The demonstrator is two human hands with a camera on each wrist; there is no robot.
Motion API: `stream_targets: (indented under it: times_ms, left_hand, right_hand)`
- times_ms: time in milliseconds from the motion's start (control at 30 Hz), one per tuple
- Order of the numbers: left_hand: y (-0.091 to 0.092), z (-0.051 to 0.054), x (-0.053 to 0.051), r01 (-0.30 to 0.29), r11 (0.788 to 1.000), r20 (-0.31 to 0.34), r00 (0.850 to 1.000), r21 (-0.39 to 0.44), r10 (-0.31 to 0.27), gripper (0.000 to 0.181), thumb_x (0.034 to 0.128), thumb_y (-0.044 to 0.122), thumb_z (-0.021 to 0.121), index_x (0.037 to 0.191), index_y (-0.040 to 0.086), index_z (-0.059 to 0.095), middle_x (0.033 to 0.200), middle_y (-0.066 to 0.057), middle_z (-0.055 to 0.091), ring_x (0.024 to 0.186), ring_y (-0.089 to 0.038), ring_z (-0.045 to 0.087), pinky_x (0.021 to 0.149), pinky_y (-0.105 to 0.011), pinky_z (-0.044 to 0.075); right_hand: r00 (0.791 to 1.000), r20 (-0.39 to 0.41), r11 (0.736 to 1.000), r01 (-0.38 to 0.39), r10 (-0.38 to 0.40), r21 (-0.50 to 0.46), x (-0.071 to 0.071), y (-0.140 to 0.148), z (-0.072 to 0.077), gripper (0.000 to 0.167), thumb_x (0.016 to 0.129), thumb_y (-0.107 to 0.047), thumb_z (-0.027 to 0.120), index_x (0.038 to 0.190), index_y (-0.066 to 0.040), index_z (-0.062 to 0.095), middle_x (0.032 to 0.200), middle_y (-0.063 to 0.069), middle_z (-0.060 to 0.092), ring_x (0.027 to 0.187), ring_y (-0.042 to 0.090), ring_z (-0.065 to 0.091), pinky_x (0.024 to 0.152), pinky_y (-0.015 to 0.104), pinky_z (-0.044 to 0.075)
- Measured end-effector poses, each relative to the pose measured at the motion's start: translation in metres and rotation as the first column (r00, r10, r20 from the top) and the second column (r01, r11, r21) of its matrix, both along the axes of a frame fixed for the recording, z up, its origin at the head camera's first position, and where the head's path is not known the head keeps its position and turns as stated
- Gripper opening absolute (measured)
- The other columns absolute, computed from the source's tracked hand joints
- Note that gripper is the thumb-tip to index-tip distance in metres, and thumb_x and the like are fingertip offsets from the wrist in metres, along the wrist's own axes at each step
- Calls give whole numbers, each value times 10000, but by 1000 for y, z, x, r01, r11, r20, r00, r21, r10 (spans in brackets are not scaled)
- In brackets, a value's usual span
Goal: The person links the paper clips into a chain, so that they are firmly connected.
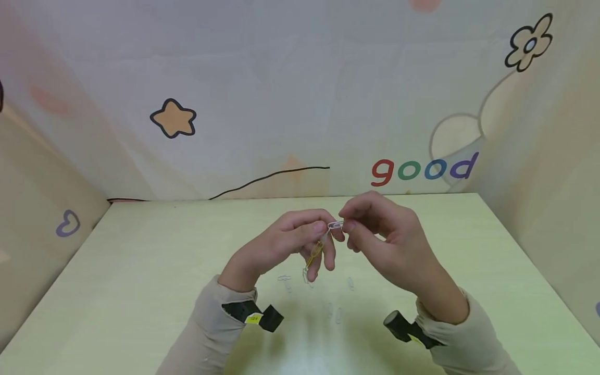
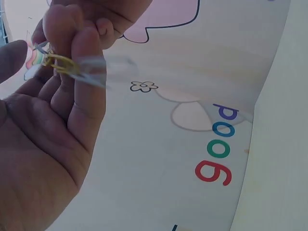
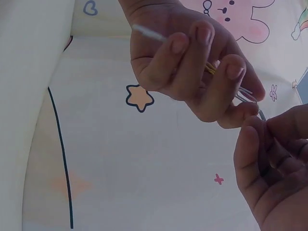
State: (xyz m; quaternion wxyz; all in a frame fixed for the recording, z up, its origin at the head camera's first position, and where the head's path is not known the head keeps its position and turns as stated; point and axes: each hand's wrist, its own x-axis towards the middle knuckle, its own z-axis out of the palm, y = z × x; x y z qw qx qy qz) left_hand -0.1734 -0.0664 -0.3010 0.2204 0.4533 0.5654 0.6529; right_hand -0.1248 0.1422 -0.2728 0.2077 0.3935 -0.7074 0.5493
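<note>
Above the table, my left hand (image 1: 286,237) pinches a silver paper clip (image 1: 335,225) between thumb and index finger. From that hand hangs a short chain with a yellow clip (image 1: 315,252) and a silver clip (image 1: 305,275) below it. My right hand (image 1: 391,242) pinches the other end at the silver clip, thumb against index finger. In the left wrist view the yellow clip (image 2: 65,62) lies across the fingers, with blurred silver clips beside it. The right wrist view has silver wire (image 3: 246,96) between the two hands' fingertips; how the clips link there cannot be told.
Several loose silver clips lie on the pale table (image 1: 140,271) below the hands, among them one (image 1: 350,283) to the right and one (image 1: 338,315) nearer the front. A printed cloth (image 1: 262,104) stands behind the table and at both sides.
</note>
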Motion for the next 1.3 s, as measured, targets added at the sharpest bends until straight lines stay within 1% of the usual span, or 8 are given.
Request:
stream_targets:
  times_ms: [133,233,400,700,833,1067,1167,1300]
  left_hand:
    - [0,0,-1,-37,999,-10,999,30,38,273,1050,157,439,934,-50,573,750,-142,587,511,-234,512,547,-342,485]
    - [-3,3,-1,-90,996,-2,996,22,90,230,1014,126,500,874,-37,581,693,-85,520,480,-175,362,467,-262,335]
    - [-14,9,-2,-191,981,-30,981,-1,191,200,973,134,575,893,-39,634,636,-48,442,501,-162,251,460,-260,191]
    - [-41,20,-3,-341,940,-61,938,22,342,163,959,96,596,947,183,732,605,-19,436,507,-161,265,464,-259,201]
    - [-51,22,-4,-363,928,-87,925,82,370,232,966,48,574,964,205,745,553,-20,353,474,-172,206,446,-276,176]
    - [-60,26,-6,-375,919,-109,915,119,388,260,979,25,551,981,195,749,567,-26,353,483,-178,198,438,-293,166]
    - [-60,27,-6,-369,921,-114,917,124,383,262,978,15,555,985,190,750,573,-23,371,480,-179,203,435,-295,164]
    - [-57,27,-7,-349,930,-117,925,118,362,262,978,6,563,989,183,755,570,-14,370,474,-177,204,432,-295,167]
  right_hand:
    - [1000,-11,1000,3,-3,18,1,1,1,268,862,209,576,1020,6,650,848,56,637,604,163,576,594,254,524]
    - [999,-32,999,20,-18,37,0,2,1,276,860,209,579,1027,5,663,853,45,637,610,155,577,594,247,523]
    - [993,-51,991,114,-111,75,-3,8,0,281,860,195,580,1024,-5,690,831,9,634,613,133,586,606,231,523]
    - [946,130,930,257,-297,262,-15,23,-6,203,927,80,616,1034,-74,692,761,-25,608,613,146,584,545,266,484]
    - [913,252,881,190,-321,432,-23,31,-18,173,959,2,624,1079,-107,682,774,-15,609,644,162,592,567,305,490]
    - [839,434,731,-66,-327,680,-37,48,-75,207,962,-94,677,1168,-74,671,863,-12,599,706,168,553,615,326,499]
    - [802,500,710,-140,-327,690,-38,52,-100,239,943,-109,709,1172,-63,662,837,-3,582,675,159,546,598,314,487]
    - [780,532,722,-156,-328,674,-37,53,-120,225,930,-95,714,1147,-80,654,790,4,568,631,157,534,571,307,462]
